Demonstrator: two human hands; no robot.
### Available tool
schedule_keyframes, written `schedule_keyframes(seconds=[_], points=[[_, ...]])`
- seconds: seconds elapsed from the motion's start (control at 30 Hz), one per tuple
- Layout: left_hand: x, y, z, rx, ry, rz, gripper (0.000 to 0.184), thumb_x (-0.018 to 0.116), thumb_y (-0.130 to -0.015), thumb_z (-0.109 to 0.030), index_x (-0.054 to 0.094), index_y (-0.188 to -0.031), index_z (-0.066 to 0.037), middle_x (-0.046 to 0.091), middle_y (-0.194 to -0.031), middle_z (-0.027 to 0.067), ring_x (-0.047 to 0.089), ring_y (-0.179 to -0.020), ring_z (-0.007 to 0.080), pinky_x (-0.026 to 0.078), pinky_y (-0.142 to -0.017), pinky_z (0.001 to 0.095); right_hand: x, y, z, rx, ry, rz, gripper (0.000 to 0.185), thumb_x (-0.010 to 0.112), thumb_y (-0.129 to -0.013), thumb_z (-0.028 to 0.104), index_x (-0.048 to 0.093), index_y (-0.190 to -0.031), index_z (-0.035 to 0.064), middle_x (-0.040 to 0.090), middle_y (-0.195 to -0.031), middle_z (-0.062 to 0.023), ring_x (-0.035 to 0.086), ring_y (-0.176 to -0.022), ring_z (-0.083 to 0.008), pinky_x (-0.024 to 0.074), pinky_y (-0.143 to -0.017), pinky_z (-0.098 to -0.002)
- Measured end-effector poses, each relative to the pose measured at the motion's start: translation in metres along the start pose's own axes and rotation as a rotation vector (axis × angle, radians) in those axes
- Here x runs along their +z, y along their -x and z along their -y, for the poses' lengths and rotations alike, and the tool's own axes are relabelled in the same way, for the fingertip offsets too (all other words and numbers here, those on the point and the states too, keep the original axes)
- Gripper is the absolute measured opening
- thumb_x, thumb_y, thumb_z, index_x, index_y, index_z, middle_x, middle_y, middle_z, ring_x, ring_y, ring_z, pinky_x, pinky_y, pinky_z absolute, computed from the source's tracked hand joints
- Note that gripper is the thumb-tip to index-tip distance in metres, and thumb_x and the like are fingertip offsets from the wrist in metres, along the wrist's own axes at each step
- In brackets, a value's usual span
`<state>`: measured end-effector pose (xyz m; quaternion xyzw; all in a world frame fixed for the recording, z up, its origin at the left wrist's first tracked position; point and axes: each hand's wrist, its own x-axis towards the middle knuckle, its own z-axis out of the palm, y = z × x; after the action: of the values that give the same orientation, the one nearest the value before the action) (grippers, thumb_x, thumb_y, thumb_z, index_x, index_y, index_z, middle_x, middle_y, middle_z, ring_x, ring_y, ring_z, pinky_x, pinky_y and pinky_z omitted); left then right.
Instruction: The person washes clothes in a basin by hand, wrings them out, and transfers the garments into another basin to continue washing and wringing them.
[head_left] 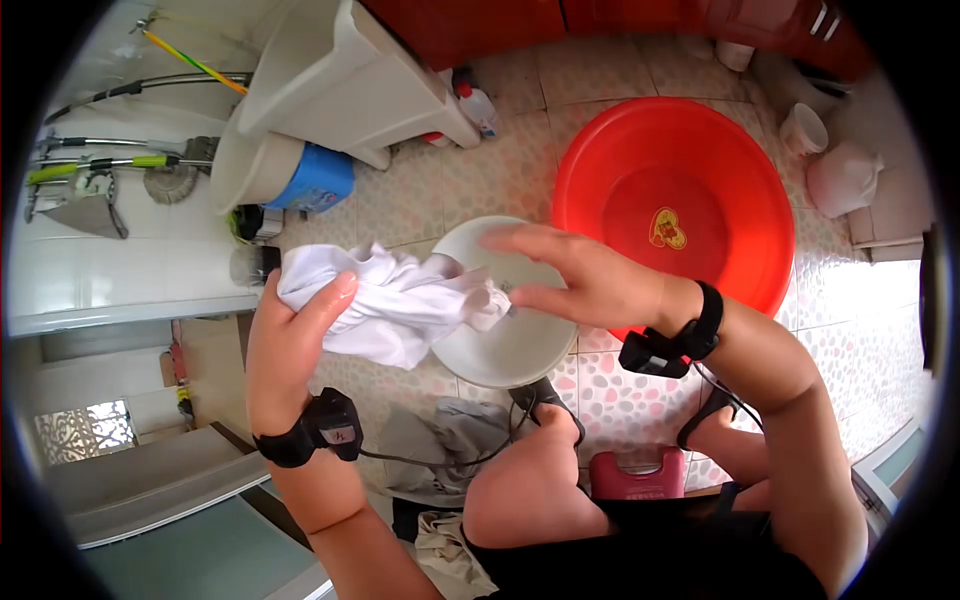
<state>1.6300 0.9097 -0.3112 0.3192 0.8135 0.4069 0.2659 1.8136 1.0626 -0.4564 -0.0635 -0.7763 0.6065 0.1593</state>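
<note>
Red tub, white basin on floor

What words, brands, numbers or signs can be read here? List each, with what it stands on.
None reads with certainty.
Pink stool: pale print, too small.
Left-wrist device: one mark, unclear.
Blue panel: print, blurred.
White basin: small mark, unreadable.
Red basin: yellow heart-shaped decal, no legible words.

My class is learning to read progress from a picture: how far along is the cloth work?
Done: the white cloth is gathered into twisted folds. In hand: the left hand grips it; the right hand is open by its far end, above the white basin. Possibly left: the grey cloth on the floor, though the picture cannot settle whether it was handled already.
</note>
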Motion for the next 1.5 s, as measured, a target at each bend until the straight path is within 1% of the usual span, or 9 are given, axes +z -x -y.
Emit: schedule_keyframes(seconds=[0.13, 0.27, 0.3, 0.5, 0.63, 0.73, 1.13, 1.3, 1.5], points=[[0.018, 0.003, -0.064, 0.162, 0.065, 0.101, 0.021, 0.063, -0.079, -0.014, 0.06, -0.092, 0.001, 0.061, -0.082, 0.0028, 0.054, -0.074, 0.0072, 0.042, -0.067, 0.0214, -0.032, -0.02, 0.05, -0.126, -0.119, -0.029, 0.046, 0.061, -0.082, 0.024, 0.047, -0.12, 0.0022, 0.055, -0.111, -0.0154, 0.051, -0.104, -0.0219, 0.0413, -0.087, -0.032], [0.052, -0.013, -0.105, 0.297, 0.236, 0.29, 0.018, 0.06, -0.082, -0.015, 0.061, -0.091, 0.001, 0.061, -0.083, 0.002, 0.054, -0.075, 0.007, 0.042, -0.066, 0.0211, -0.083, -0.015, 0.087, -0.006, -0.133, -0.088, 0.02, 0.061, -0.081, 0.016, 0.057, -0.09, -0.0003, 0.054, -0.07, 0.0, 0.049, -0.066, -0.0059, 0.0425, -0.058, -0.0224], [0.062, -0.017, -0.111, 0.309, 0.247, 0.315, 0.018, 0.06, -0.082, -0.015, 0.061, -0.091, 0.001, 0.061, -0.083, 0.002, 0.054, -0.075, 0.007, 0.042, -0.066, 0.0211, -0.099, -0.008, 0.097, 0.031, -0.014, -0.057, 0.021, 0.053, -0.085, 0.008, 0.053, -0.104, -0.0019, 0.058, -0.089, -0.0015, 0.052, -0.082, -0.0058, 0.0446, -0.072, -0.0215], [0.138, -0.04, -0.125, 0.23, 0.527, 0.49, 0.026, 0.058, -0.084, -0.019, 0.058, -0.098, 0.004, 0.061, -0.092, 0.0058, 0.055, -0.083, 0.0105, 0.043, -0.074, 0.0246, -0.147, 0.045, 0.111, 0.192, -0.034, -0.224, 0.048, 0.051, -0.085, 0.012, 0.034, -0.129, 0.0044, 0.05, -0.115, -0.0077, 0.048, -0.101, -0.012, 0.0403, -0.086, -0.0268], [0.192, -0.054, -0.116, 0.186, 0.507, 0.619, 0.03, 0.059, -0.084, -0.02, 0.056, -0.103, 0.004, 0.06, -0.098, 0.0075, 0.055, -0.089, 0.0129, 0.042, -0.078, 0.0259, -0.164, 0.074, 0.078, 0.064, 0.574, -0.389, 0.031, 0.049, -0.085, 0.016, 0.054, -0.114, 0.0049, 0.06, -0.098, -0.0094, 0.057, -0.085, -0.0155, 0.046, -0.074, -0.0293], [0.216, -0.055, -0.108, 0.259, 0.391, 0.676, 0.032, 0.058, -0.085, -0.02, 0.054, -0.107, 0.002, 0.06, -0.102, 0.0082, 0.056, -0.093, 0.0152, 0.043, -0.082, 0.0282, -0.183, 0.084, 0.061, 0.302, 0.43, -0.487, 0.026, 0.05, -0.085, 0.018, 0.06, -0.102, 0.0025, 0.063, -0.086, -0.0087, 0.06, -0.073, -0.0179, 0.0474, -0.068, -0.0307], [0.255, -0.056, -0.061, 0.042, 0.467, 0.754, 0.039, 0.059, -0.081, -0.008, 0.046, -0.116, 0.004, 0.056, -0.107, 0.0107, 0.052, -0.099, 0.0161, 0.04, -0.085, 0.0278, -0.15, 0.094, -0.018, 0.322, 0.491, -0.324, 0.028, 0.052, -0.077, 0.026, 0.064, -0.09, 0.0031, 0.063, -0.086, -0.0182, 0.059, -0.081, -0.0348, 0.0447, -0.075, -0.042], [0.21, -0.061, -0.055, 0.092, 0.302, 0.618, 0.059, 0.063, -0.074, -0.003, 0.036, -0.125, 0.01, 0.055, -0.11, 0.0139, 0.054, -0.098, 0.0174, 0.041, -0.086, 0.0293, -0.179, 0.107, -0.035, 0.302, 0.407, -0.409, 0.028, 0.05, -0.077, 0.023, 0.063, -0.09, 0.0019, 0.062, -0.085, -0.0203, 0.06, -0.08, -0.033, 0.0453, -0.073, -0.039], [0.177, -0.069, -0.03, -0.06, 0.056, 0.532, 0.037, 0.06, -0.08, -0.008, 0.051, -0.112, 0.007, 0.059, -0.103, 0.0104, 0.055, -0.092, 0.0144, 0.042, -0.081, 0.0264, -0.217, 0.129, -0.008, 0.391, 0.037, -0.642, 0.036, 0.055, -0.078, 0.021, 0.058, -0.109, 0.0031, 0.062, -0.099, -0.0077, 0.055, -0.094, -0.0157, 0.0405, -0.086, -0.0277]])
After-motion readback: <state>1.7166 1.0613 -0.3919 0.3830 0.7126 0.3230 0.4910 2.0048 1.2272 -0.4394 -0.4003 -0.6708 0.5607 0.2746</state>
